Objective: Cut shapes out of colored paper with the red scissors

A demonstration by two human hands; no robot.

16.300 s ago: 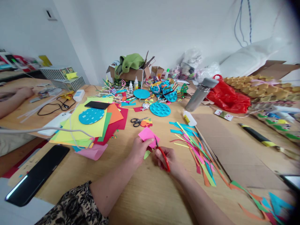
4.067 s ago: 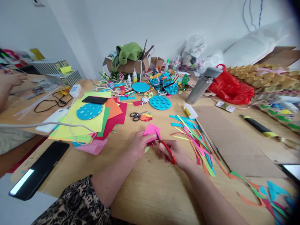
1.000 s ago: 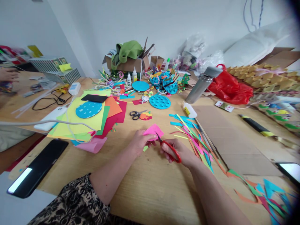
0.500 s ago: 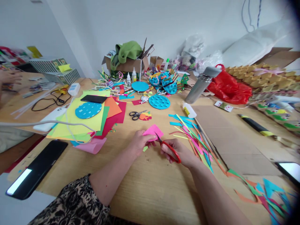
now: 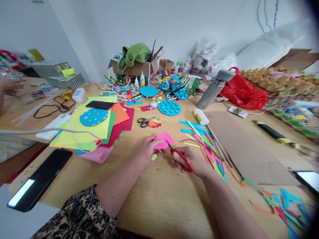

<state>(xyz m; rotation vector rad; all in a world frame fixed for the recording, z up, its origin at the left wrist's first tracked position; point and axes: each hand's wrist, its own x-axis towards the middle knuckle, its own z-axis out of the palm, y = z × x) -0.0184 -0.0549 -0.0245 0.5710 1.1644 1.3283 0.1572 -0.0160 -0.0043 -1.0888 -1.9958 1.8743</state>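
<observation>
Near the middle of the table, my left hand (image 5: 149, 149) pinches a small piece of pink paper (image 5: 164, 138) between thumb and fingers. My right hand (image 5: 185, 158) is closed around the handles of red-handled scissors (image 5: 184, 162), whose dark blades meet the paper's right part. A yellow-green scrap (image 5: 154, 157) shows just below my left fingers. Beyond the paper lie black-handled scissors (image 5: 144, 122) beside an orange and red paper cut-out (image 5: 155, 123). Colourful paper strips (image 5: 204, 142) spread to the right of my right hand.
Coloured sheets (image 5: 74, 132) with a dotted blue disc (image 5: 94, 117) lie left, near a phone (image 5: 41, 177). A steel flask (image 5: 211, 91), a glue bottle (image 5: 201, 117) and a cardboard sheet (image 5: 244, 149) are on the right. Another person's hand (image 5: 12, 84) is at far left.
The pink paper has turned slightly in my left hand and its outline looks different at the top. The red scissors have shifted very slightly, with their blades still at the paper.
</observation>
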